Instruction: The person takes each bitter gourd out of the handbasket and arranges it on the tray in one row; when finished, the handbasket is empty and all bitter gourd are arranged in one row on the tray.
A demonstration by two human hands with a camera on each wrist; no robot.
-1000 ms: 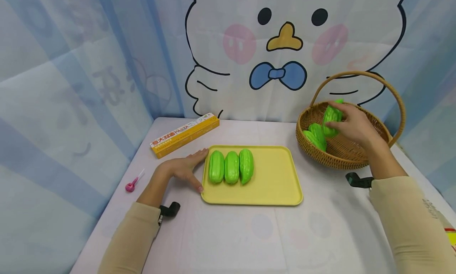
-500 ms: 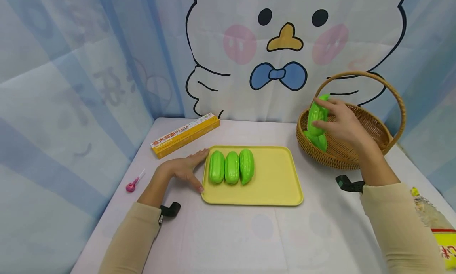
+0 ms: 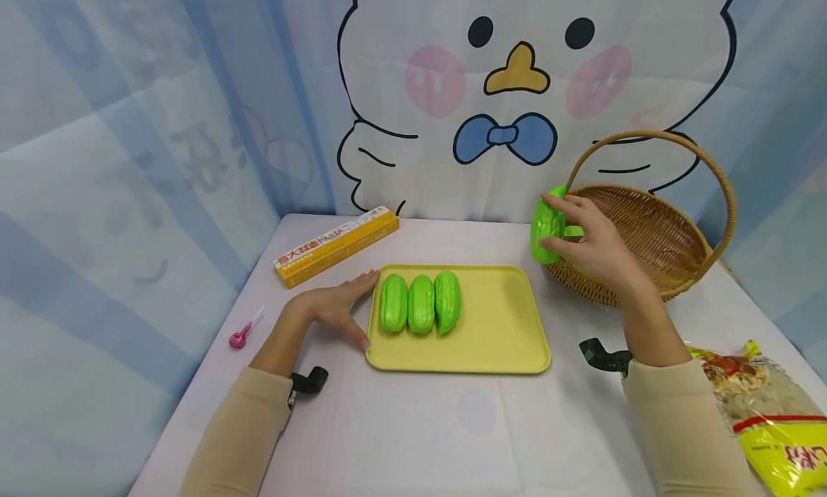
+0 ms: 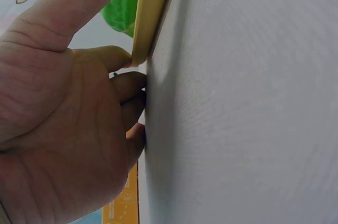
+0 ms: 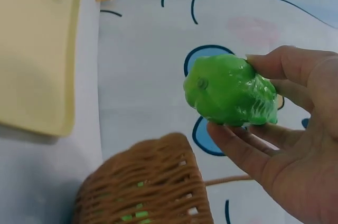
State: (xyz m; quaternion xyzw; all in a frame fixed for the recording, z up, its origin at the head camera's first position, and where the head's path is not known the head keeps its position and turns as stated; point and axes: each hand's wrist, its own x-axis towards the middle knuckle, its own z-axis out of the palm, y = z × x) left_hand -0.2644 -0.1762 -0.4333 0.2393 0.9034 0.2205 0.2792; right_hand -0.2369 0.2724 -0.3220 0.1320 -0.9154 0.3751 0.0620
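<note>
My right hand [image 3: 597,245] pinches a glossy, ridged green bitter melon [image 3: 545,228] between thumb and fingers, beside the left rim of a wicker basket [image 3: 655,228]. In the right wrist view this bitter melon [image 5: 224,89] hangs in the air above the basket's side. A bit of another green one [image 3: 573,231] shows behind the hand; the rest is hidden. Three similar bitter melons [image 3: 421,304] lie side by side on the left half of a yellow tray [image 3: 497,321]. With fingers and thumb spread, my left hand [image 3: 336,310] touches the tray's left edge.
A yellow pasta box [image 3: 337,245] lies at the back left. Near the left table edge is a pink lollipop [image 3: 239,337]. A clear and yellow food bag [image 3: 772,418] lies at the front right. The basket's tall handle [image 3: 723,188] arches up, and a printed curtain hangs behind.
My right hand has lifted the bitter melon out of the basket and carried it left past the rim. My left hand and the tray have stayed still.
</note>
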